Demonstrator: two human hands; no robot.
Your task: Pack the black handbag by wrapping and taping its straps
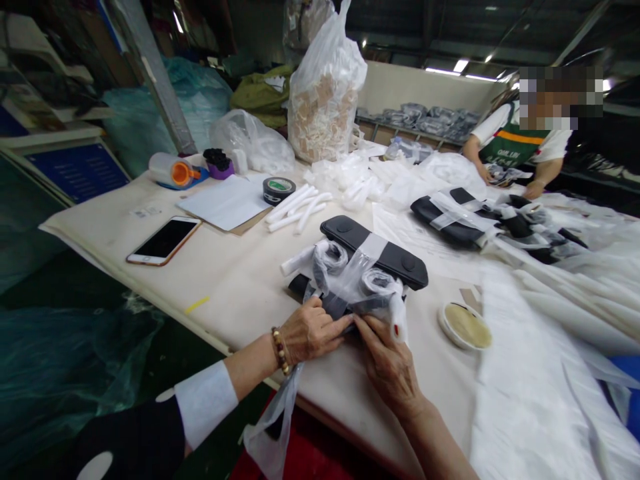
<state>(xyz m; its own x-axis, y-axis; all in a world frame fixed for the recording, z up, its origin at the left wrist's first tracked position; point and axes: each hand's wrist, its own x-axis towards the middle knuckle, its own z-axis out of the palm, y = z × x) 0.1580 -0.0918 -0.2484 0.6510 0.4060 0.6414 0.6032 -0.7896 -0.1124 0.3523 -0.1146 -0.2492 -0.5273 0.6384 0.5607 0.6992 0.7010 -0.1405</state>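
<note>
A black leather-like bag with two round snaps lies folded on the table in front of me. Clear plastic film wraps its middle, and two white wrapped coils rest against its near side. My left hand is closed at the bag's near edge, its index finger pointing right. From beneath that hand a strip of clear film hangs over the table edge. My right hand presses its fingers together on the film and the bag's near edge, almost touching the left fingertips. What lies under the fingers is partly hidden.
A phone, black tape roll and white foam tubes lie to the left. A round tin sits right of my hand. More wrapped black bags lie farther right, near a co-worker. A stuffed plastic bag stands behind.
</note>
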